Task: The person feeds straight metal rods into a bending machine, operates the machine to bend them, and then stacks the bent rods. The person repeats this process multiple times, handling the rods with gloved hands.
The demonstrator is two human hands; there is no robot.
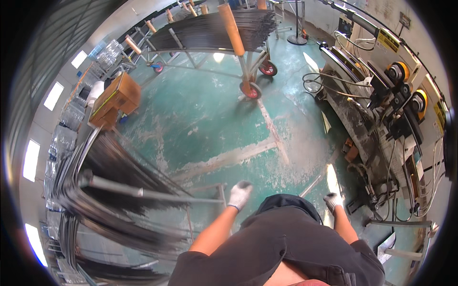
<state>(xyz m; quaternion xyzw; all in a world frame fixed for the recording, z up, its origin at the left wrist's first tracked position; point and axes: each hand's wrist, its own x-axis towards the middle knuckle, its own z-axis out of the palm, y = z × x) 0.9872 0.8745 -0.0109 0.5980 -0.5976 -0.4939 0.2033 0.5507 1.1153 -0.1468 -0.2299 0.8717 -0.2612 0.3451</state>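
My left hand (pixel 239 194), in a white glove with a dark finger part, is held out in front of me, slightly blurred. Its fingers look curled in, and nothing shows in them. Closest to it is the end of a grey metal rack frame (pixel 167 194) loaded with long black strips (pixel 124 167). On the other side of my body, my right hand (pixel 332 201) wears a similar glove. It is loosely closed, with no object visible in it. The machine on the right stands beyond it, apart from the hand.
A wheeled rack (pixel 205 50) with orange-brown padded posts and black strips stands ahead. A cardboard box (pixel 116 99) sits at left. Along the right runs a machine (pixel 381 95) with cables and black-and-orange round parts. The green floor (pixel 200 109) is worn.
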